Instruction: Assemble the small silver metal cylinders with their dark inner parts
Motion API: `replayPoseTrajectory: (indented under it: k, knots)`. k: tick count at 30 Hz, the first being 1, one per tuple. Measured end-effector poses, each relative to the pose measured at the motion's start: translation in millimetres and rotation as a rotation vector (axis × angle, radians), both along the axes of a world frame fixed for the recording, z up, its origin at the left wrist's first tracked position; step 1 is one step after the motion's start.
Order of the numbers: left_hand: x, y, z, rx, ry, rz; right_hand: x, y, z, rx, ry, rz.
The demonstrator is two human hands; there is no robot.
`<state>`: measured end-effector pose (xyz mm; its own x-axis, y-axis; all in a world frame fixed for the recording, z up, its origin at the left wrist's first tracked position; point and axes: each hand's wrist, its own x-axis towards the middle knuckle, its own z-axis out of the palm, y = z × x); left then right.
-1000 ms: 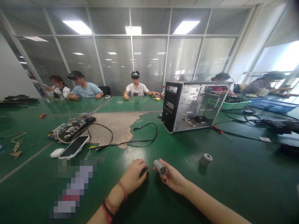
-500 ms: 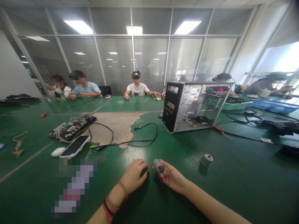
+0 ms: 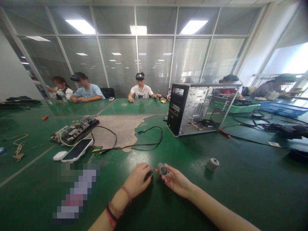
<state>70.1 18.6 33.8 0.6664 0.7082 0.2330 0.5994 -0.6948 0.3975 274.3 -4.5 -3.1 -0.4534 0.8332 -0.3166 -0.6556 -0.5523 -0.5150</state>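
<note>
In my right hand is a small grey, hollow-looking cylinder, gripped between the thumb and fingers. Its round end now faces me, and something darker shows inside it. My left hand, with bands on its wrist, rests on the green table just left of the cylinder. Its fingers are curved, with a gap between them and the thumb, and nothing is seen in it. To the right, apart from both hands, stands a second short grey cylinder with a pale ring on its top.
An opened computer case stands ahead, with a red-handled screwdriver beside it. A black cable crosses the middle. At left lie a phone, a white case and a circuit board. Several people sit across the table.
The cylinder in my right hand has tilted so that its end turns more towards me. My left hand has stayed almost in place.
</note>
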Motion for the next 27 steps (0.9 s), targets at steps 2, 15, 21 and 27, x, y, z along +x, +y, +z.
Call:
replayPoseTrajectory:
  k: [2,15,21,27]
  knots:
    - [0.1,0.1,0.3,0.0,0.0,0.0,0.1,0.3,0.5,-0.008,0.006,-0.014]
    - [1.4,-0.1,-2.2,-0.008,-0.009,-0.012,-1.7,-1.5,4.5,-0.004,-0.085,-0.079]
    - [2.4,0.4,-2.2,-0.013,-0.014,-0.017,-7.1,-5.4,5.1,0.089,-0.223,-0.138]
    - [2.7,0.0,-0.9,-0.025,-0.016,-0.024,-13.0,-11.6,7.6,0.3,-0.414,-0.186]
